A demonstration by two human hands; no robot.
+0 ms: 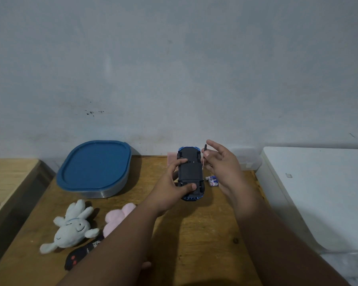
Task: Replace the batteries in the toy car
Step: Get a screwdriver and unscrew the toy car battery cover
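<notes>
Blues, pastels and wood before us

We see a blue toy car (190,174) with black underside, blue container lid (94,165), white plush (71,226), pink plush (117,218), tan wooden table (194,244).

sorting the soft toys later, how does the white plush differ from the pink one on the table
The white plush is in full view, lying spread out with limbs splayed and a stitched face showing; the pink plush is partly hidden behind the left forearm, with no face visible. The white plush lies farther left, the pink plush nearer the middle of the wooden table. Both are soft toys lying untouched on the table, in front of the blue-lidded container.
</notes>
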